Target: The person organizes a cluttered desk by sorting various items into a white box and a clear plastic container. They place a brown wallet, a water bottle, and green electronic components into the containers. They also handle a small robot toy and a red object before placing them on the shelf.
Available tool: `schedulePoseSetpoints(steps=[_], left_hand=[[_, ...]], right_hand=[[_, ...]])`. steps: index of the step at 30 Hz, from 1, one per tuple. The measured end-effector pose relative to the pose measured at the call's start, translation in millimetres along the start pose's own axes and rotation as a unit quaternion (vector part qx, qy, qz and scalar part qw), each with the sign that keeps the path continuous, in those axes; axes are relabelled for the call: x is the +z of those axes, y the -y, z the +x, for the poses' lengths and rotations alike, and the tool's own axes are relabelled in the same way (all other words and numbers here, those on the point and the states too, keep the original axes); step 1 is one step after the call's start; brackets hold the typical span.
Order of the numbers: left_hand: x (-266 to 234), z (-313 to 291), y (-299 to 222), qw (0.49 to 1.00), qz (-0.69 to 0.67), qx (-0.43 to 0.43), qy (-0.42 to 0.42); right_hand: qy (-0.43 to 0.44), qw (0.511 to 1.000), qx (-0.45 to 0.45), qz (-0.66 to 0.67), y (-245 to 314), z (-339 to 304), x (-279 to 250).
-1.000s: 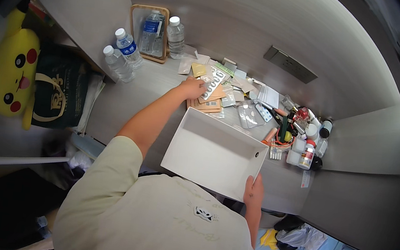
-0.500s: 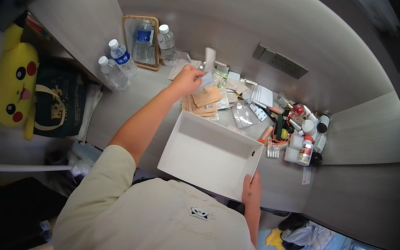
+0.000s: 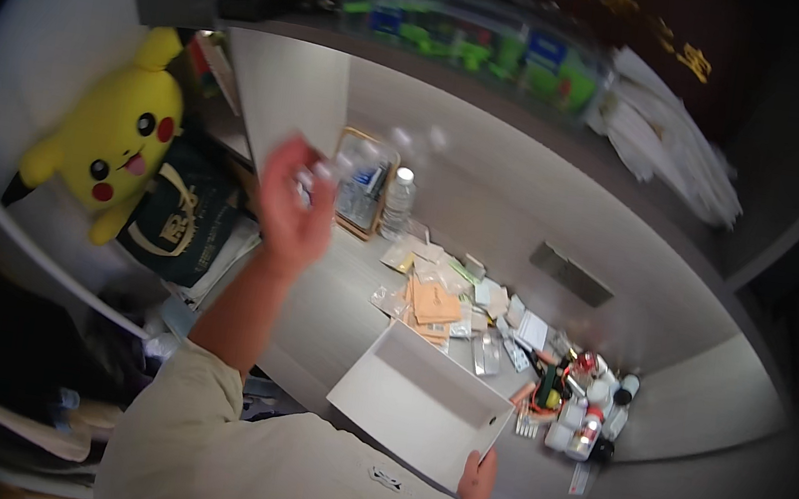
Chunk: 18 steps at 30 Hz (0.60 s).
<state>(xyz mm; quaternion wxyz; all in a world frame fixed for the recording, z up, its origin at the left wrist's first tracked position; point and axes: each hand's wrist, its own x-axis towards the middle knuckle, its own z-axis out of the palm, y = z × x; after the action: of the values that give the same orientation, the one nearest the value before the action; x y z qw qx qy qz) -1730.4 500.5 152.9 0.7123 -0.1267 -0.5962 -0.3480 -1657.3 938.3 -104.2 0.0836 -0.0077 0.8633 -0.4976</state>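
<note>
My right hand (image 3: 479,474) grips the near right corner of an open white box (image 3: 401,391), which tilts toward me at the desk's front edge. Its inside shows bare white walls and a small dark hole at the right end. Raised to the left, my left hand (image 3: 297,201) is smeared by motion, fingers curled. A blurred clear plastic piece (image 3: 361,156) shows at its fingertips; its exact kind is unclear. Beyond the box lie orange-brown paper packets (image 3: 435,303), flat sachets and a clear plastic case (image 3: 485,354).
A framed mirror (image 3: 364,189) and a water bottle (image 3: 399,201) stand at the back. Small bottles and cosmetics (image 3: 591,401) crowd the right. Overhead, a shelf (image 3: 500,96) bears a clear bin (image 3: 478,38). A yellow plush toy (image 3: 120,147) and dark green bag (image 3: 183,226) sit left.
My left hand has lifted off the packets and swung left and up with the clear plastic piece. The right hand keeps its hold on the box. The view has tilted, bringing in the overhead shelf.
</note>
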Motion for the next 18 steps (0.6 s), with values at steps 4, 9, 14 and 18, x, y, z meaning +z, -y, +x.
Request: schedulePoseSetpoints(steps=[4, 9, 14, 18], left_hand=[[-22, 143, 9, 0.983, 0.174, 0.056, -0.037], [22, 250, 15, 0.985, 0.136, 0.012, 0.110], [96, 255, 30, 0.913, 0.281, 0.114, 0.274], [106, 240, 27, 0.864, 0.183, -0.075, 0.463]], right_hand=[[-0.010, 0.999, 0.001, -0.040, -5, -2, -4], [0.016, 0.997, 0.006, -0.074, -4, -2, -1], [0.000, 0.999, -0.030, -0.031, -2, -4, -11], [-0.025, 0.997, 0.001, -0.067, -2, -3, -7]])
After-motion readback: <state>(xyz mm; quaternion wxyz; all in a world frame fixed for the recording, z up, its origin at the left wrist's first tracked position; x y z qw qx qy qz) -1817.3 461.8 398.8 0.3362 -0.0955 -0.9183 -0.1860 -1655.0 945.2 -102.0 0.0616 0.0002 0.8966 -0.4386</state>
